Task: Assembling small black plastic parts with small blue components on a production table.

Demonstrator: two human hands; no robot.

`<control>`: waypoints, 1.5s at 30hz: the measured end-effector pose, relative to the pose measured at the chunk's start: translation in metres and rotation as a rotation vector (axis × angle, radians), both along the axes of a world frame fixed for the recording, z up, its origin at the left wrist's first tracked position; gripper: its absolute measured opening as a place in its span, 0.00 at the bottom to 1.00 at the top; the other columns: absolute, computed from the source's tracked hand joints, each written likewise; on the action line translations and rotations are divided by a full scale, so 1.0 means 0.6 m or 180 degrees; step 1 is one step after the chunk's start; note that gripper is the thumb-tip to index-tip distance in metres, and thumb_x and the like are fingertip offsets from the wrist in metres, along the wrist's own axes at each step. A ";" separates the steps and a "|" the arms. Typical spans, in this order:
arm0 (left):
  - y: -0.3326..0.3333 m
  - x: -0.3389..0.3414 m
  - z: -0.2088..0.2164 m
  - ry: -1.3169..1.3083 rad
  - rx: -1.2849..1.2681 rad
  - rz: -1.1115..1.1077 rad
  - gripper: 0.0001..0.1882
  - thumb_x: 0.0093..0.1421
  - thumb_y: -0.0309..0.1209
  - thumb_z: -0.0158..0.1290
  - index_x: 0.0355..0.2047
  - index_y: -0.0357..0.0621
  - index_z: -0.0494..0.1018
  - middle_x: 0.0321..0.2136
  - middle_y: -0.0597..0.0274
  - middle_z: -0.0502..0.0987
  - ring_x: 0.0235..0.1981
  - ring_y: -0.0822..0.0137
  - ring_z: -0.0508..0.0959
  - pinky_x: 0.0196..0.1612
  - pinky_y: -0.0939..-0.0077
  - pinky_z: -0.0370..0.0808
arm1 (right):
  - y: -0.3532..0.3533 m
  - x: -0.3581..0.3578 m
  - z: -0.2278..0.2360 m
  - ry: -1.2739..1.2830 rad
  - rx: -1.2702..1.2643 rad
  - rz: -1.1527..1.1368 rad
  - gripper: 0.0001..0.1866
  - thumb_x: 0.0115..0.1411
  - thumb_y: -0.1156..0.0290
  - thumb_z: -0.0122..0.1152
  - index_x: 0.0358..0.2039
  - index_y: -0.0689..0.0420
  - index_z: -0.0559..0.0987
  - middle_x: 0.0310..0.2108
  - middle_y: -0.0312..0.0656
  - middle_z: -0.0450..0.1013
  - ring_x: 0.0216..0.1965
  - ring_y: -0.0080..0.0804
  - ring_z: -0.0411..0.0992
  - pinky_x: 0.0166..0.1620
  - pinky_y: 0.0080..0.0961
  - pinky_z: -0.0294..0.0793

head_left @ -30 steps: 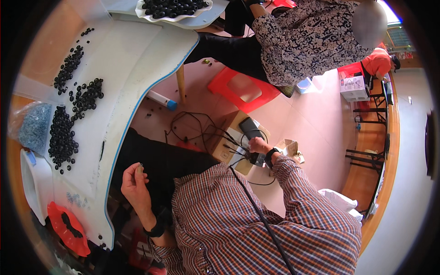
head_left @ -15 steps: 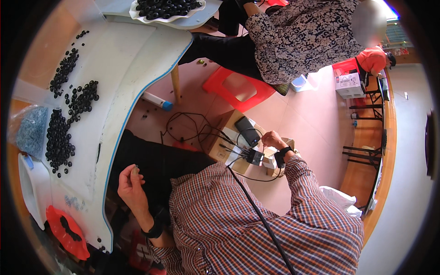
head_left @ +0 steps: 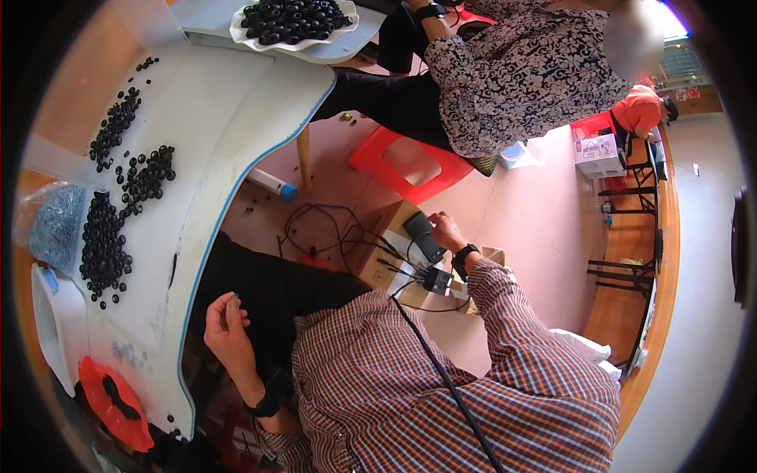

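My left hand (head_left: 229, 331) is closed in a pinch beside the table edge, above my dark trouser leg. Something tiny shows at its thumb tip, too small to name. My right hand (head_left: 448, 234), fingers curled, is at the right edge of a black phone-like device (head_left: 424, 236) on a cardboard box (head_left: 377, 272); whatever those fingers hold is hidden. Cables run from a small black block (head_left: 438, 280) beside the device. Several piles of black beads (head_left: 102, 240) lie on the white table (head_left: 213, 134) to my left.
A white dish (head_left: 347, 30) heaped with black beads stands at the far end. A bag (head_left: 57, 225), a white tray (head_left: 59, 331) and a red dish (head_left: 118, 410) line the left. Looped cables (head_left: 315, 209) and a red stool (head_left: 378, 162) are on the floor. A co-worker (head_left: 528, 79) sits beyond.
My right hand has moved left and slightly up, from the small black block to the edge of the phone-like device. My left hand stays pinched, nearly in place.
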State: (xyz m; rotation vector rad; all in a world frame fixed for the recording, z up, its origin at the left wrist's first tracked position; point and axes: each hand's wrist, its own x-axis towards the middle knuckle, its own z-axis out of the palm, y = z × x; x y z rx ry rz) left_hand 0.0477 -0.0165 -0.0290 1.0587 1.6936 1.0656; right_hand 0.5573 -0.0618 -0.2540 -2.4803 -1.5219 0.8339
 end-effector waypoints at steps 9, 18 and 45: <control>0.002 -0.002 -0.002 0.0012 -0.0049 0.0001 0.07 0.64 0.27 0.52 0.40 0.37 0.76 0.30 0.67 0.77 0.26 0.79 0.73 0.28 0.87 0.70 | 0.032 -0.044 0.026 -0.0312 -0.0140 0.0524 0.26 0.49 0.74 0.59 0.52 0.54 0.74 0.52 0.54 0.65 0.56 0.53 0.63 0.56 0.42 0.67; 0.002 -0.004 -0.008 -0.0036 0.0040 -0.0005 0.08 0.65 0.29 0.53 0.41 0.38 0.76 0.30 0.66 0.78 0.26 0.80 0.73 0.28 0.88 0.71 | 0.108 -0.116 0.122 0.0128 0.0489 0.1188 0.22 0.49 0.73 0.60 0.47 0.64 0.75 0.44 0.57 0.71 0.50 0.55 0.67 0.51 0.42 0.69; 0.001 -0.001 -0.007 -0.0032 -0.0013 -0.0090 0.08 0.65 0.27 0.52 0.40 0.37 0.76 0.30 0.66 0.77 0.26 0.80 0.74 0.28 0.88 0.71 | 0.197 -0.190 0.445 0.0406 0.1325 0.2305 0.09 0.58 0.74 0.57 0.39 0.61 0.77 0.36 0.47 0.75 0.38 0.45 0.74 0.41 0.35 0.73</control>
